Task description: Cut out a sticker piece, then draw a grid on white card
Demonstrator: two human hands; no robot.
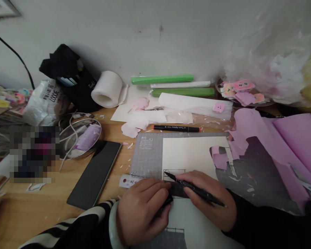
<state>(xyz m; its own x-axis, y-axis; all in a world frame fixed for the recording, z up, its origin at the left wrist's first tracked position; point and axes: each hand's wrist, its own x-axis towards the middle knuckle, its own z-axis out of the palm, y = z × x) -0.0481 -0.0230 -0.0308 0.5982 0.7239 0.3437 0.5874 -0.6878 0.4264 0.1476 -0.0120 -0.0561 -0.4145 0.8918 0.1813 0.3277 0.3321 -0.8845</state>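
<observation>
My right hand [209, 199] grips a black pen [197, 190], its tip on cream paper [188, 152] inside a small drawn rectangle with a round line in it. My left hand [146, 209] is closed round a small black object, perhaps a pen cap, and rests over a metal ruler [126, 181]. The ruler lies across the paper, partly hidden by both hands. Beneath the paper is a grey cutting mat [150, 155]. More drawn lines show on the paper below the ruler, near a cut-out edge.
Left of the mat lies a black phone [95, 174]; a metal bowl [100, 136] stands behind it. A marker [176, 128], a paper roll [106, 89] and green rolls [162, 79] are at the back. Pink sheets [298, 145] and scissors [304, 180] lie right.
</observation>
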